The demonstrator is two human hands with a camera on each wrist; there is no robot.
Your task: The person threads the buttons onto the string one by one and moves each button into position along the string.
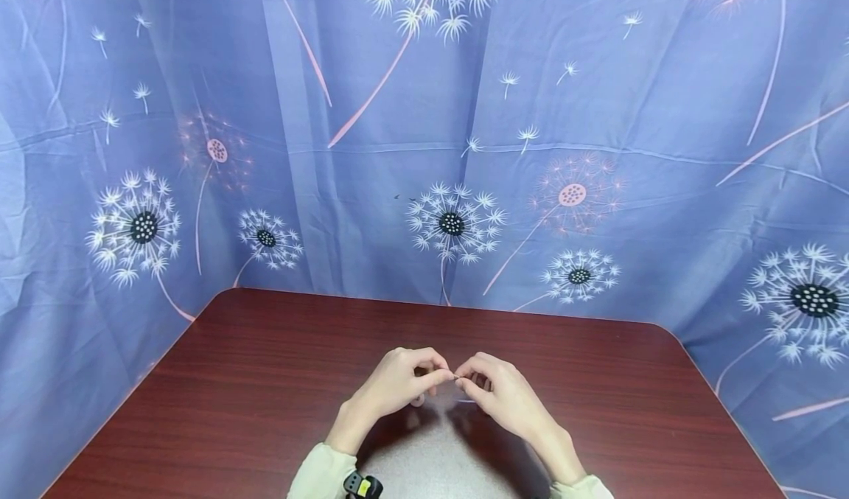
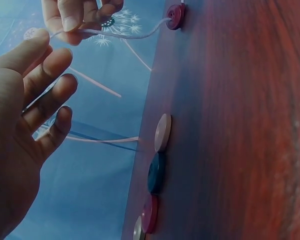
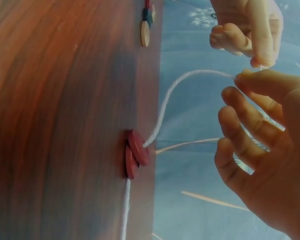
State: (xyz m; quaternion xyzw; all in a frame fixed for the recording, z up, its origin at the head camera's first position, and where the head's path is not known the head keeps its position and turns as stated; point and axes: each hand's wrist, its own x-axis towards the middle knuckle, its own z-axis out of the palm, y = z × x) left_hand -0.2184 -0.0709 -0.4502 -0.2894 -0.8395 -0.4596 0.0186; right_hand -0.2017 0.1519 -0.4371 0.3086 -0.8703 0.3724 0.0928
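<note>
My left hand (image 1: 391, 381) and right hand (image 1: 500, 392) meet fingertip to fingertip over the table, both pinching a white string (image 3: 165, 100) near its end. Most of the string's tip is hidden between the fingers. From my right thumb and forefinger the string sags to two red buttons (image 3: 139, 148) threaded on it, which overlap at the table. Beyond them a length of string trails on. Under my left hand stretches a row of loose buttons: cream (image 2: 163, 132), dark teal (image 2: 156, 172), red (image 2: 149, 214) and another pale one (image 2: 138, 229).
The dark red wooden table (image 1: 278, 351) has rounded far corners. Blue curtains (image 1: 371, 226) with dandelion prints hang behind it and at both sides. A black watch-like strap (image 1: 362, 486) lies at my left sleeve.
</note>
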